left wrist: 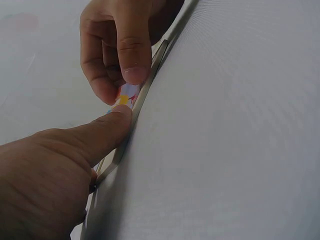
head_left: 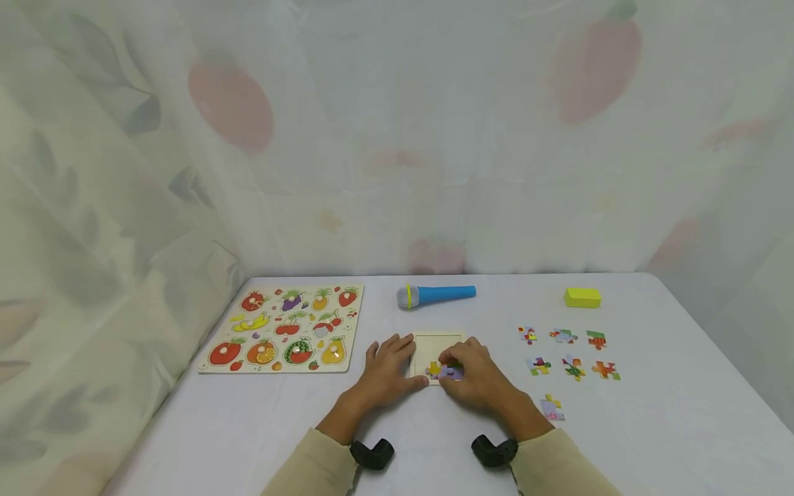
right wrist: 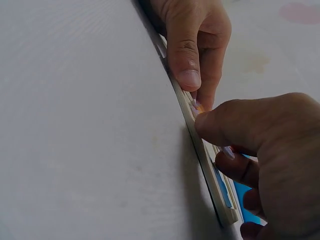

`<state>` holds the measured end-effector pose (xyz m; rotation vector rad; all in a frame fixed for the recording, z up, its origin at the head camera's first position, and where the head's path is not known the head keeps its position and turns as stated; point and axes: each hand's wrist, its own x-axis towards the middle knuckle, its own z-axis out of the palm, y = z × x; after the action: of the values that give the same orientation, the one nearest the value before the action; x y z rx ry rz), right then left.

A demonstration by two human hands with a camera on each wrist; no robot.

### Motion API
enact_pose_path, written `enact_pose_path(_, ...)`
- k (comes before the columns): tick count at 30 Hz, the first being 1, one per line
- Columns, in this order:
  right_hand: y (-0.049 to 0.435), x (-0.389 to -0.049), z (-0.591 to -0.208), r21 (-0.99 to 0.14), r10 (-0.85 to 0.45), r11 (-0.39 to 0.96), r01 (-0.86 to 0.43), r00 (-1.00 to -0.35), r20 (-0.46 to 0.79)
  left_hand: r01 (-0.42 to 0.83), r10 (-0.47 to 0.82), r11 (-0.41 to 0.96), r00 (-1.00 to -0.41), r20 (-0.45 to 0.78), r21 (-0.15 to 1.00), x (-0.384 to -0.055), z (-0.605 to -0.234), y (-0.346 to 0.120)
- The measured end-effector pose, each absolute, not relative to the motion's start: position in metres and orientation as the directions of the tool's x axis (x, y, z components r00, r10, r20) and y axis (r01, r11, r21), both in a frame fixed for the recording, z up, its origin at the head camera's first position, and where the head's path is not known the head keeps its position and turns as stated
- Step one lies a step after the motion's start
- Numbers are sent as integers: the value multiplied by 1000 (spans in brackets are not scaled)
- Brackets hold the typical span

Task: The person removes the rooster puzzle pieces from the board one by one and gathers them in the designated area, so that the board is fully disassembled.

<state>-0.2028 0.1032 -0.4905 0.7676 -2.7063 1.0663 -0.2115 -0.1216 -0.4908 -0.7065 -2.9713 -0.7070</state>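
A small wooden puzzle tray (head_left: 426,350) lies on the table between both hands. Yellow-and-purple jigsaw pieces (head_left: 433,370) sit along its near side. My left hand (head_left: 387,372) rests at the tray's left side with its fingers spread; in the left wrist view its thumb (left wrist: 117,122) touches the near rim. My right hand (head_left: 476,377) is over the tray's near right part, thumb and forefinger pinching a jigsaw piece (right wrist: 228,152) there. Most of that piece is hidden by the fingers.
Several loose jigsaw pieces (head_left: 573,368) lie spread out on the right. Behind the tray is a blue toy microphone (head_left: 443,294). A yellow block (head_left: 582,297) stands at the back right, and a fruit peg board (head_left: 285,331) lies on the left.
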Motion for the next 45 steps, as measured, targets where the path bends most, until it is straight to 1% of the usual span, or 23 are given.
enact_pose_path(10, 104, -203, -490, -583, -431, 607, -539, -841, 329, 432, 432, 797, -896, 103, 422, -212, -491, -122)
enact_pose_path(16, 107, -205, -488, -554, -394, 627, -548, -836, 382, 432, 429, 794, -897, 110, 427, -212, -491, -122)
enact_pose_path(19, 109, -207, -485, -552, -384, 590, -589, -806, 450, 435, 431, 792, -895, 113, 428, -211, -491, -122)
enact_pose_path(23, 114, -206, -478, -567, -384, 489, -663, -747, 542, 430, 430, 791, -897, 105, 436, -211, -490, -121)
enact_pose_path(25, 117, -204, -473, -581, -378, 450, -678, -734, 564, 426, 428, 791, -898, 101, 439, -211, -489, -120)
enact_pose_path(28, 121, -201, -466, -607, -364, 422, -673, -739, 567, 421, 425, 794, -900, 95, 438, -210, -488, -120)
enact_pose_path(32, 127, -196, -458, -630, -352, 422, -653, -758, 549, 416, 421, 801, -902, 89, 431, -210, -488, -120)
enact_pose_path(36, 135, -190, -449, -637, -355, 419, -648, -762, 542, 408, 417, 810, -906, 76, 421, -210, -487, -121)
enact_pose_path(40, 144, -184, -443, -626, -359, 420, -657, -753, 551, 407, 417, 810, -906, 74, 422, -210, -488, -121)
enact_pose_path(45, 158, -175, -436, -596, -364, 414, -688, -725, 584, 413, 419, 801, -904, 86, 433, -210, -488, -120)
